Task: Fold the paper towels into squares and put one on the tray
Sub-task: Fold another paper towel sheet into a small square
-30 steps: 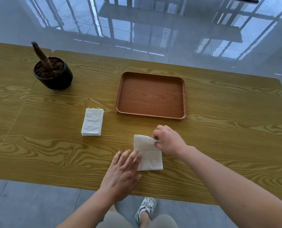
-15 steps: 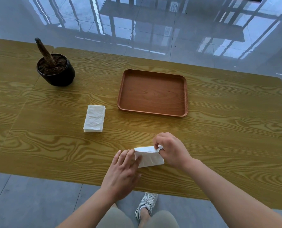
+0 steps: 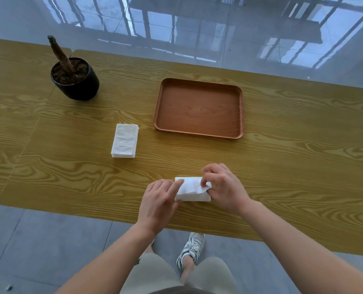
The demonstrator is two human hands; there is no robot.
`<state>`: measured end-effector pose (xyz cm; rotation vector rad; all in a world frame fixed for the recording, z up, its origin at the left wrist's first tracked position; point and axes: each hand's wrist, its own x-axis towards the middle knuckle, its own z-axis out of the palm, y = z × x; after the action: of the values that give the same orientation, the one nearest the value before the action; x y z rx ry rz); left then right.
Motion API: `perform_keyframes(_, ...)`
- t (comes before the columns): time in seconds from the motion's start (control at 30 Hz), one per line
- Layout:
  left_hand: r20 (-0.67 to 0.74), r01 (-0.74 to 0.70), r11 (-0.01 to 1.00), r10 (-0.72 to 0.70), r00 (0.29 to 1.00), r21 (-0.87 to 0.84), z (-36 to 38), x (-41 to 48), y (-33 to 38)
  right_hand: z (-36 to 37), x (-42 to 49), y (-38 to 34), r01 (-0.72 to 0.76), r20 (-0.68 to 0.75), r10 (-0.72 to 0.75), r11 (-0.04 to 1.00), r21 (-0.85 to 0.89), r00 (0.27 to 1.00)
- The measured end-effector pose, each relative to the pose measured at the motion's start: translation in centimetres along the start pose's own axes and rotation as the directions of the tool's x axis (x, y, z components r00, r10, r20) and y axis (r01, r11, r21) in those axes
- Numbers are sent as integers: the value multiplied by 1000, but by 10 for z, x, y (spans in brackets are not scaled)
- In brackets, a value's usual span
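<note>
The tray (image 3: 199, 132) holds nothing yet. Near the counter's (image 3: 282, 166) front edge, the right hand (image 3: 223, 186) pinches the paper towel (image 3: 190, 190), folding it over, while the left hand (image 3: 158, 200) lies flat, pinning its edge. A stack of towels (image 3: 124, 143) waits left of the tray.

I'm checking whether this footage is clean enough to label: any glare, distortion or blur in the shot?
Head view: strong window reflections glare across the glossy floor beyond the table; wide-angle distortion bows the table's edges; lighting is soft and even, with only faint shadows under the tray and pot; the towel and both hands look sharp, without motion blur.
</note>
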<state>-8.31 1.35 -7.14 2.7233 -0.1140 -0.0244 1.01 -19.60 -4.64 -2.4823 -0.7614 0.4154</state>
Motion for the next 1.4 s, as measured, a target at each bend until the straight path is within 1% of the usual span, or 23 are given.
perform_keyframes(0.13, -9, -25, 998, 26, 1000, 51, 2, 1, -3, 3, -3, 0, 7, -16, -7, 999, -38, 1000)
perform_keyframes(0.23, -18, -30, 998, 31, 999, 60, 4, 1, -5, 5, -6, 0, 68, -24, -70, 994, -86, 997)
perform_keyframes(0.53, -50, -140, 980, 148, 988, 145, -6, 2, -4, 18, -16, -1, 115, -16, -118, 983, -141, 993)
perform_keyframes(0.7, -71, -174, 973, 187, 980, 153, -4, 1, -6, 21, -22, 0, 194, -26, -202, 965, -175, 979)
perform_keyframes(0.77, -72, -216, 966, 228, 971, 145, -1, 1, -6, 23, -25, -1, 228, -26, -238, 954, -194, 971)
perform_keyframes(0.87, 1, -373, 912, 378, 926, 174, 5, 0, -7, 23, -28, -3, 255, -32, -267, 944, -211, 963)
perform_keyframes(0.93, 21, -429, 885, 433, 901, 182, 6, 0, -10, 23, -31, -3, 257, -32, -269, 944, -209, 963)
perform_keyframes(1.1, 30, -461, 866, 465, 885, 191, 5, 2, -16, 31, -42, -1, 290, -30, -314, 905, -311, 949)
perform_keyframes(1.23, 119, -485, 856, 470, 874, 181, 2, -1, -23, 41, -59, 11, 306, -39, -345, 873, -379, 938)
perform_keyframes(1.4, 244, -483, 855, 435, 866, 189, -8, -4, -34, 47, -69, 23, 320, -87, -375, 872, -371, 923)
